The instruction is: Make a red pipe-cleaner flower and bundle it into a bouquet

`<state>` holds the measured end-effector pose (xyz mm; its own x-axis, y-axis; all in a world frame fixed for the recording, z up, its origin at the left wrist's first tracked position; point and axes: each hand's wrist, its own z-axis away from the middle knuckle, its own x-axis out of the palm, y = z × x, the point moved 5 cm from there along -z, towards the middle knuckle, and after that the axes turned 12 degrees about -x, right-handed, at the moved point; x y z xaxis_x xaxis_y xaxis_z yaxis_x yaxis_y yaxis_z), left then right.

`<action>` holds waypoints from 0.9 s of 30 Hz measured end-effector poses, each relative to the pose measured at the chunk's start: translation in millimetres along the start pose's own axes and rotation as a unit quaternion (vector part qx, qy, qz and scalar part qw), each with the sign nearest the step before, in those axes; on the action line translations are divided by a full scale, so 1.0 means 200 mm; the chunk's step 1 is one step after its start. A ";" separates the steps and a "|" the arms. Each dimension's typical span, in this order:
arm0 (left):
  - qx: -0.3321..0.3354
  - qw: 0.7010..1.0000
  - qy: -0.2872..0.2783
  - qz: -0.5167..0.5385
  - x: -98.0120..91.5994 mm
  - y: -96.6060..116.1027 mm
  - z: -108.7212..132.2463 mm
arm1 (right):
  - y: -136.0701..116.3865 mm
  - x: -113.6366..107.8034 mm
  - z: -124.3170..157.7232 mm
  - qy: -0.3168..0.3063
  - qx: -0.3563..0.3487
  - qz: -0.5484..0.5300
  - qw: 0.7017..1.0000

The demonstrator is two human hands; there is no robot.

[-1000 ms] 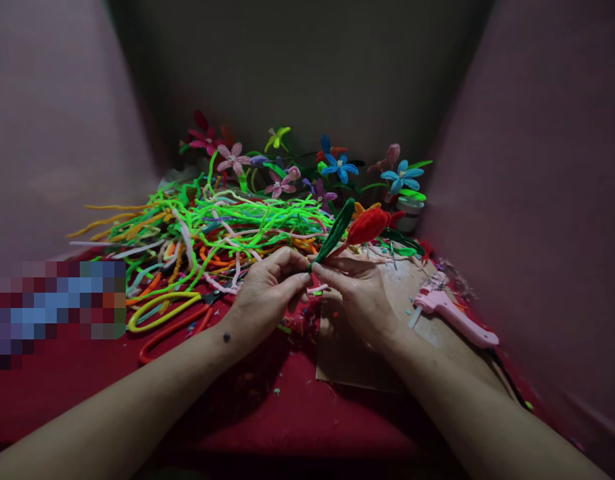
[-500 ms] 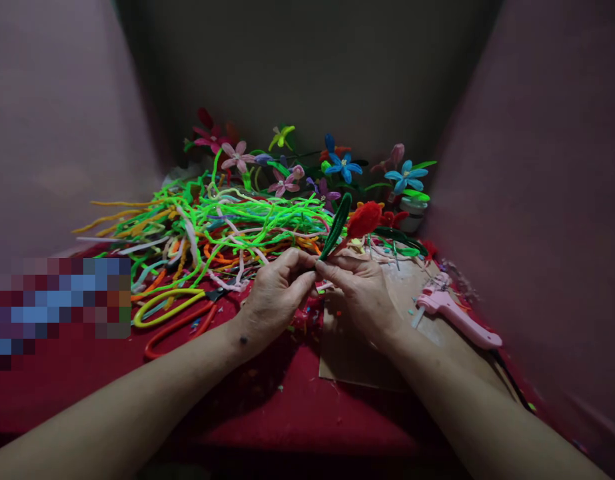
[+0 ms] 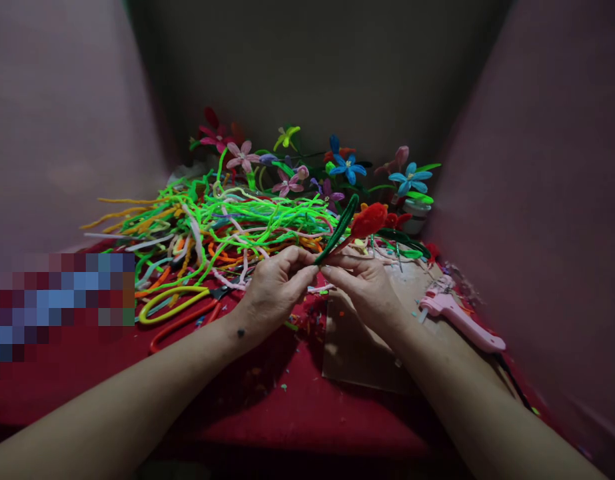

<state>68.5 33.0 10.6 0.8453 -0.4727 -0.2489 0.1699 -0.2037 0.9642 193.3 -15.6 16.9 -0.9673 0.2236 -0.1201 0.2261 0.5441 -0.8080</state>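
Note:
Both my hands meet over the middle of the table, fingertips pinched close together. My left hand (image 3: pixel 280 280) grips the lower end of a dark green pipe-cleaner leaf (image 3: pixel 341 227), a narrow loop that slants up to the right. My right hand (image 3: pixel 364 287) pinches at the same spot, on the stem of a red pipe-cleaner flower bud (image 3: pixel 370 220). Leaf and bud fan apart above the fingers. How the stem and leaf join is hidden by my fingertips.
A heap of bright pipe cleaners (image 3: pixel 267 217) lies behind my hands. Scissors (image 3: pixel 174 303) with yellow and red handles rest at left. At right, a pink glue gun (image 3: pixel 462 320) lies on cardboard (image 3: pixel 357 353). Finished flowers (image 3: pixel 348 168) stand at the back, near a jar (image 3: pixel 418 215).
The green leaf leans further right, and the red bud sits slightly further right. My hands stay pinched together. The whole view has shifted a little.

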 end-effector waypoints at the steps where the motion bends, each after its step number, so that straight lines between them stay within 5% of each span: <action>1: 0.009 1.000 0.003 -0.013 0.00 0.01 0.00 | -0.01 0.00 0.00 0.002 -0.014 0.014 1.000; 10: 0.049 0.997 -0.002 -0.057 0.00 0.04 0.01 | -0.05 -0.01 0.00 0.023 -0.036 0.090 0.995; 21: 0.254 0.938 0.073 -0.223 0.00 0.05 0.03 | -0.06 -0.01 0.00 0.033 -0.057 0.110 0.992; 24: 0.216 0.948 0.068 -0.225 0.00 0.05 0.03 | -0.07 0.00 0.01 0.028 -0.068 0.131 0.989; 27: 0.091 0.985 0.020 -0.145 0.00 0.05 0.01 | -0.07 0.00 0.01 0.025 -0.070 0.143 0.987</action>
<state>69.7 29.8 19.4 0.7944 -0.3387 -0.5042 0.3164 -0.4779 0.8195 189.7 -24.4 27.5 -0.8552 0.4217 -0.3014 0.5068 0.5584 -0.6567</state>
